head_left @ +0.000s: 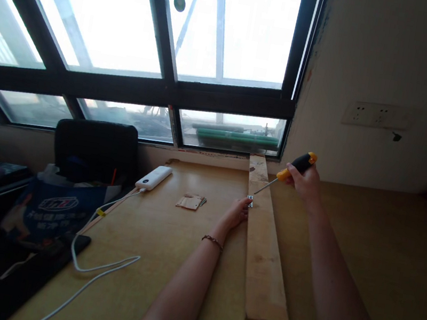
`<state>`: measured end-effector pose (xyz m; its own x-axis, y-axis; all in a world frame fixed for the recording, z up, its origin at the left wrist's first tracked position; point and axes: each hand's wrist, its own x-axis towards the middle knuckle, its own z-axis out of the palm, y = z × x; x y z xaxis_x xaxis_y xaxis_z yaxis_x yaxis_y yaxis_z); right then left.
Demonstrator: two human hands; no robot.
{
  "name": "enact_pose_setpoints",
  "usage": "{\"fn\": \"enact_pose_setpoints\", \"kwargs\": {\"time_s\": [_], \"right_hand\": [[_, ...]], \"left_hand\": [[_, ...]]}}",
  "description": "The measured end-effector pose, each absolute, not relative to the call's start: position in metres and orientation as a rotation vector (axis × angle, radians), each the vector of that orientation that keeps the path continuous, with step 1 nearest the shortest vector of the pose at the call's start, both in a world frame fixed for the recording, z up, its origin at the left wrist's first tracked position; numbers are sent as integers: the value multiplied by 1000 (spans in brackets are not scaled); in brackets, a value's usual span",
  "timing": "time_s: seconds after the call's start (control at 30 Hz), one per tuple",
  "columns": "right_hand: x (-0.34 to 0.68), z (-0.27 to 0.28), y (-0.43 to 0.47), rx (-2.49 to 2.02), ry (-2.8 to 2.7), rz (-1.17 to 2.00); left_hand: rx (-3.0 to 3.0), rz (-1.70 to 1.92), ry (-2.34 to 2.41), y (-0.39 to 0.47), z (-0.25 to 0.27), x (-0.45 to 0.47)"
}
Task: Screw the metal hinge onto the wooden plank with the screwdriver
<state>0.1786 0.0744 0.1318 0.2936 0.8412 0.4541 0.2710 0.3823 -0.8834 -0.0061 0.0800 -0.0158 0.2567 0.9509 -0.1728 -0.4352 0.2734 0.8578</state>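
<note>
Two bare forearms are reaching away from the camera over the tan surface (365, 249). Between them a long pale wooden plank (264, 249) is lying flat, running from its near cut end toward the far edge under the window. The left hand (236, 212) is resting at the plank's left side, fingertips pinching a small metal plate (250, 200) against the wood. The right hand (304, 181) is closed around the black-and-yellow handle of a screwdriver (290, 173), whose thin shaft is slanting down to the plate. Judging by this, the fastening is under way, not finished; whether any screw is seated is too small to tell. The plank is looking rough and unpainted.
</note>
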Motion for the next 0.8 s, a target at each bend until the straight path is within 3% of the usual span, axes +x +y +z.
{"fn": "enact_pose_setpoints", "kwargs": {"time_s": [0.8], "right_hand": [[162, 119, 83, -1226, -1431, 380]], "left_hand": [[716, 1101, 865, 81, -13, -3]]}}
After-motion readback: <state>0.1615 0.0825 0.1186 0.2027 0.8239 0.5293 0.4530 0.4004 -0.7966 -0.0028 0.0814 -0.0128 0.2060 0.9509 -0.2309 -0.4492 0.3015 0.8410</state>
